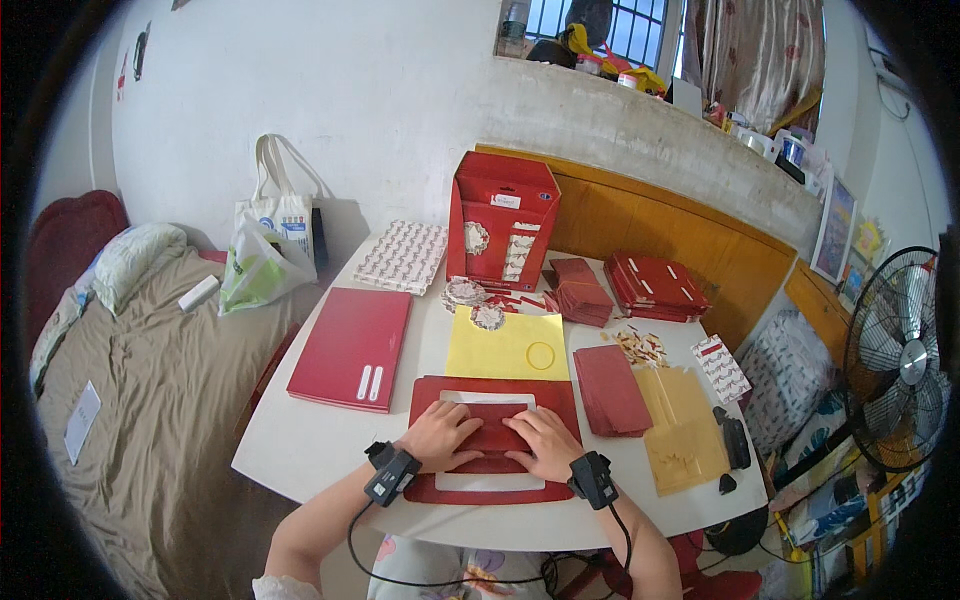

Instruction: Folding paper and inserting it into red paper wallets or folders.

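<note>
On the near part of the table lies a larger red sheet of card (423,395) with white panels (490,482). Across its middle is a smaller red card piece (494,436), whose fold I cannot make out. My left hand (441,437) holds the left side of this piece, fingers bent over its top and thumb by its lower edge. My right hand (546,443) does likewise at the right side, its fingertips close to those of the left. Just beyond the hands lies a yellow sheet (500,345) with a ring outline.
A red box (500,225) stands at the back. Around it are a red flat case (352,345), a patterned stack (402,256), red card stacks (655,287), small red cards (612,392), loose bits (640,347) and a tan sheet (683,425). A fan (905,355) stands right.
</note>
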### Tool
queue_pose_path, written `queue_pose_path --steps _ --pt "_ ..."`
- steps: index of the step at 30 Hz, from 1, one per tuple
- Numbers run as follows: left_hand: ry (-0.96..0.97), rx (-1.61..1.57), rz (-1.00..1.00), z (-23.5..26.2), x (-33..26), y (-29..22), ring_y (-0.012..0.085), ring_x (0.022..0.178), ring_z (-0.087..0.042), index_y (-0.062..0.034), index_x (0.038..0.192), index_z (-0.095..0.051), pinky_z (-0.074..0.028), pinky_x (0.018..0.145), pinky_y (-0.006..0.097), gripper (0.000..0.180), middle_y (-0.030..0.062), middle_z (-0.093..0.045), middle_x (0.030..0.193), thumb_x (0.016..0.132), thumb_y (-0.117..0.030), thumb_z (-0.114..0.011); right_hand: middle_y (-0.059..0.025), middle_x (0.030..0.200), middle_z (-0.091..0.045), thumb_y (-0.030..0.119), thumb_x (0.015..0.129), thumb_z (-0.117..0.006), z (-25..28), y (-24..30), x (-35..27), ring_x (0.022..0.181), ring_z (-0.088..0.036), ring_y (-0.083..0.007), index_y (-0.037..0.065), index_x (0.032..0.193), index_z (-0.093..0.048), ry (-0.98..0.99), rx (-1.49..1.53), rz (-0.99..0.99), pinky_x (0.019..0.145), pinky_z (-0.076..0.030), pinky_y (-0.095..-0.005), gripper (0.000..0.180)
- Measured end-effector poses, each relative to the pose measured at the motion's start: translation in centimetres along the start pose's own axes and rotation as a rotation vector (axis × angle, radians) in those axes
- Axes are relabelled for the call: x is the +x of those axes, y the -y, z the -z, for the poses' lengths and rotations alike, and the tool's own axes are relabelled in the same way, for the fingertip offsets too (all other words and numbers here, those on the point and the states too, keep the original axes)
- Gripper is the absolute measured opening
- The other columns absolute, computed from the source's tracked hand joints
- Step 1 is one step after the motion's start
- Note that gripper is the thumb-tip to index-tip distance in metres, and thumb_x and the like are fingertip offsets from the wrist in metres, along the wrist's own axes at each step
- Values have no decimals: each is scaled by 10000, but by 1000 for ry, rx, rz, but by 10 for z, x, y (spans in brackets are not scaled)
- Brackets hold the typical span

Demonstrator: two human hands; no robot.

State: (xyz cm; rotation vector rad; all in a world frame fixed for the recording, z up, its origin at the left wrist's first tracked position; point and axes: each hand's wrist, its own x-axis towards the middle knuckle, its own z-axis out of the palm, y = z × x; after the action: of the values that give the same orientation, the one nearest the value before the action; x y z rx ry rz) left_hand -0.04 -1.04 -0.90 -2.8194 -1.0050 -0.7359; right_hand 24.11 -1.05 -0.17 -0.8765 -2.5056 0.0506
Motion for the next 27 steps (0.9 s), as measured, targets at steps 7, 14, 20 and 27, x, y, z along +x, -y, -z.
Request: queue_pose_path --steps 7,14,20,27 --pt "20 10 23 0 0 -1 286 955 -549 -31 1100 -593 -440 849 392 488 122 -572 1004 779 -382 -700 -109 1056 -524 186 729 -740 0 -1 0 993 -497 -310 23 1167 -537 0 28 -8 911 -404 -410 510" --pt "-11 -31 21 -1 -1 0 299 917 -554 -30 1064 -586 -437 827 395 483 123 -562 974 757 -384 -704 -99 1069 -518 189 728 -744 0 -1 0 1004 -490 -305 38 1171 -537 12 32 -20 921 -395 -409 512" --pt "-30 -125 14 -1 1 2 313 911 -551 -25 1082 -570 -442 823 399 510 132 -559 962 769 -406 -698 -100 1074 -514 204 728 -746 2 -1 -2 1017 -490 -301 38 1173 -535 24 65 -35 930 -379 -404 520" --pt "-20 -179 33 3 2 0 318 916 -546 -12 1074 -574 -443 819 399 420 148 -555 960 829 -346 -642 -118 1071 -511 307 790 -691 2 -2 -2 1023 -492 -300 23 1171 -534 21 53 -21 937 -367 -412 500"
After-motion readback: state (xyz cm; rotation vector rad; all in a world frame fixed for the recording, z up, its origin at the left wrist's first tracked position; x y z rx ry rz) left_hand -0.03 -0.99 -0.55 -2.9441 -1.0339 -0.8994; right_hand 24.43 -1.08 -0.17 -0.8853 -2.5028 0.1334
